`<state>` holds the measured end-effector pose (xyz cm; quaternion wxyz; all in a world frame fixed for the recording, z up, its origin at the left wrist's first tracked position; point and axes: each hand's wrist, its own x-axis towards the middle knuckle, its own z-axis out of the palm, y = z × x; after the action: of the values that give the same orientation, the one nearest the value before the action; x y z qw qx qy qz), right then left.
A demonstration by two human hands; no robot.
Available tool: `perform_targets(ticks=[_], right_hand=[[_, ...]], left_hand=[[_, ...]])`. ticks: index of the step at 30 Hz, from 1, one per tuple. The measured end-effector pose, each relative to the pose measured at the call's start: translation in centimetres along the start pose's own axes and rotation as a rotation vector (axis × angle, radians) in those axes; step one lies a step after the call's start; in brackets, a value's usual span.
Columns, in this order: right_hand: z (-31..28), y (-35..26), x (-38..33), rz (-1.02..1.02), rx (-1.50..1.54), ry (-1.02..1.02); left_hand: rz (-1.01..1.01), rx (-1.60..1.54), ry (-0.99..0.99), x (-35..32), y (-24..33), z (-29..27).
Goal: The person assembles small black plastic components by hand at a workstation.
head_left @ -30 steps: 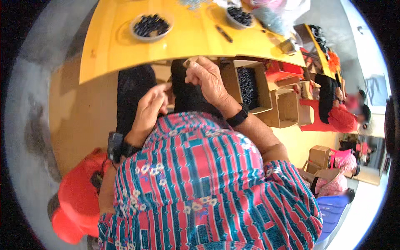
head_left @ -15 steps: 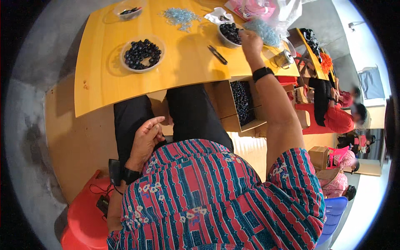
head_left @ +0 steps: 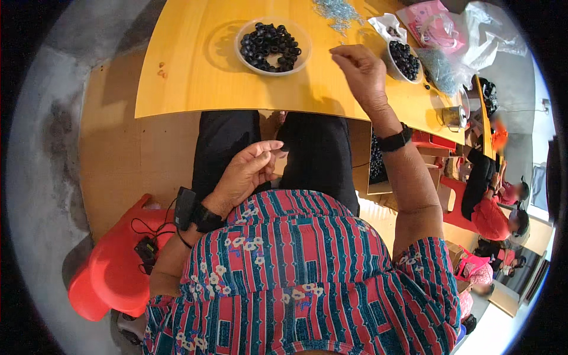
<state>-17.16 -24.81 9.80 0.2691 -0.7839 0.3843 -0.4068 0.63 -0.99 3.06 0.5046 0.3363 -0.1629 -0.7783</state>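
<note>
My left hand (head_left: 247, 170) is held over my lap, thumb and index finger brought together, with a dark speck at the fingertips too small to name. Above the table's front part, my right hand (head_left: 364, 74) has its fingers pinched; what they hold, if anything, is hidden. Just right of that hand stands a small bowl (head_left: 391, 66) full of shiny black bead-like pieces (head_left: 406, 57). Farther left, a wide clear plastic bowl (head_left: 306, 53) contains larger round black pieces (head_left: 260, 56), some with holes.
The yellow table (head_left: 189, 77) carries loose pale-blue clear pieces (head_left: 337, 13), a bag of similar pieces (head_left: 438, 68), pink and white plastic bags (head_left: 432, 26) and a metal cup (head_left: 454, 117). A red stool (head_left: 118, 266) is at my left. Other people sit at the right.
My right hand has moved left, away from the small bowl. The dark slim tool seen on the table earlier is now out of sight. The whole view has shifted, the table appearing higher and farther right.
</note>
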Motion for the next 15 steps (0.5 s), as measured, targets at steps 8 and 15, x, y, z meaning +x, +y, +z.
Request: perform_targets(ticks=[8,15], right_hand=[[3.2,-2.9,4.5,-0.415,-0.732,-0.386],[5.8,-5.2,6.0,-0.294,-1.193,-0.659]], left_hand=[[-0.012,-0.137,-0.057,-0.5,0.3,-0.2],[-0.014,-0.217,-0.093,-0.5,0.2,-0.2]])
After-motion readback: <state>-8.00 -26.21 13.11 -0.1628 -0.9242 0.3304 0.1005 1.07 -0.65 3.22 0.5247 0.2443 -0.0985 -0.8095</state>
